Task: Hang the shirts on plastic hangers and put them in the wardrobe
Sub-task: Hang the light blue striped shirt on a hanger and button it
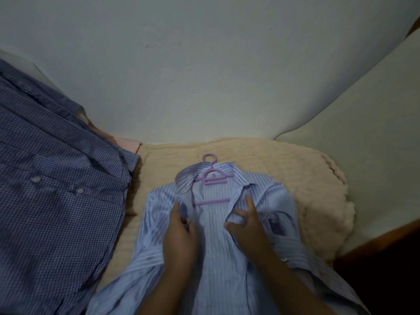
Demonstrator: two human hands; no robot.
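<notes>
Handling: shirt (218,242) looks soft, light, floppy; we'd lift it by the hanger (210,178) hook at 12 o'clock.
Place: shirt on blanket (306,183), hanger inside.
Fingers: left hand (180,233) and right hand (246,221) seemingly pinch the front edges.

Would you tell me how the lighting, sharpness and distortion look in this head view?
Head view: dim, bluish light; wide-angle bending curves the wall edges; left hand and right hand slightly blurred on the striped shirt; purple hanger fairly sharp.
</notes>
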